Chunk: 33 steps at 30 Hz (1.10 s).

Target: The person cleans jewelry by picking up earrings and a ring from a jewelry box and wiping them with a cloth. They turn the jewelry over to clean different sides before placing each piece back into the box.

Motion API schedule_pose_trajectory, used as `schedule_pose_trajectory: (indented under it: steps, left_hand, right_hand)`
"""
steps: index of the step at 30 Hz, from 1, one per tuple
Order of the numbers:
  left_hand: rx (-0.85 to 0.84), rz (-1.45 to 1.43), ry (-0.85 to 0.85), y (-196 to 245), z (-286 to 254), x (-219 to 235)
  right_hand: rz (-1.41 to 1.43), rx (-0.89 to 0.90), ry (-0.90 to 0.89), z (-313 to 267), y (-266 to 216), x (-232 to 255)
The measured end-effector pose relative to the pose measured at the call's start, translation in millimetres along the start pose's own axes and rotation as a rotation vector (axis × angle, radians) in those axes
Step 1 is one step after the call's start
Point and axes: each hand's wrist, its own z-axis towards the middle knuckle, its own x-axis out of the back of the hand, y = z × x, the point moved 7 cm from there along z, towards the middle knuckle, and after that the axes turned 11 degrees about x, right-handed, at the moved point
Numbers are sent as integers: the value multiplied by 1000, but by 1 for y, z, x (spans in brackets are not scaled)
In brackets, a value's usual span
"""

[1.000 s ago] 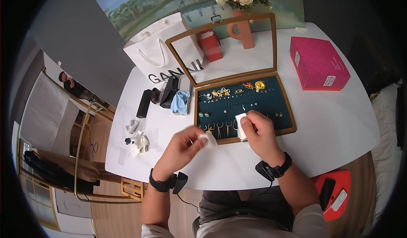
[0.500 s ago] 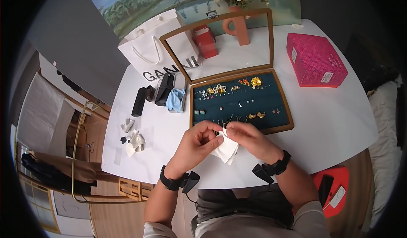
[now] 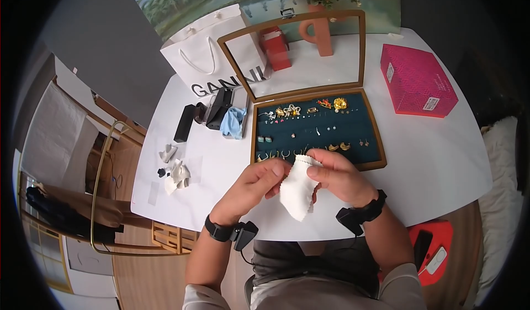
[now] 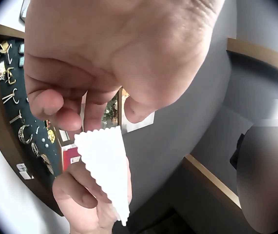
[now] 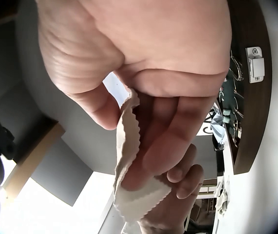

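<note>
A white scallop-edged cloth (image 3: 297, 193) hangs from my right hand (image 3: 346, 180), pinched between thumb and fingers. Beside the cloth's left edge is my left hand (image 3: 248, 189), its thumb and fingers apart and loosely bent. In the left wrist view, the left hand (image 4: 114, 53) is just above the cloth (image 4: 107, 163), with nothing visible in its fingers. The right wrist view has the right hand (image 5: 148, 53) gripping the folded cloth (image 5: 128, 141). Behind both hands, a wooden-framed jewelry case (image 3: 377, 136) stands with its glass lid raised.
Left of the case lie a blue cloth (image 3: 233, 123), a black box (image 3: 184, 123) and crumpled white cloths (image 3: 178, 177). A white paper bag (image 3: 193, 61), a red box (image 3: 276, 50) and a flower vase (image 3: 323, 36) stand behind. A pink box (image 3: 417, 81) is at the right.
The hands came together at the cloth, then the left hand let go and drew slightly left. Now the cloth hangs more spread out from the right hand.
</note>
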Motion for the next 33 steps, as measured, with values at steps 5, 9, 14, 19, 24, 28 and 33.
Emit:
schedule_pose_trajectory:
  steps: [5,9,14,19,24,28,33]
  left_hand:
    - [-35,-26,-2,0,0,-8]
    - [-86,-69,137,1,13,-5]
    - [-193,140,339,-19,31,45]
    - [-182,711,588,-10,23,66]
    - [-177,1026,601,-3,43,29]
    - [-149,1165,631,-3,55,26]
    - [-160,1162,671,-2,44,34]
  right_hand:
    - [34,14,28,0,3,1]
    - [21,63,198,5,6,4]
    - [-187,148,414,1,-4,37]
    - [-352,316,579,-12,-26,69]
    - [-399,375,587,-6,-14,66]
    - [-387,366,591,-9,-3,68]
    - [-401,370,591,-13,-8,66]
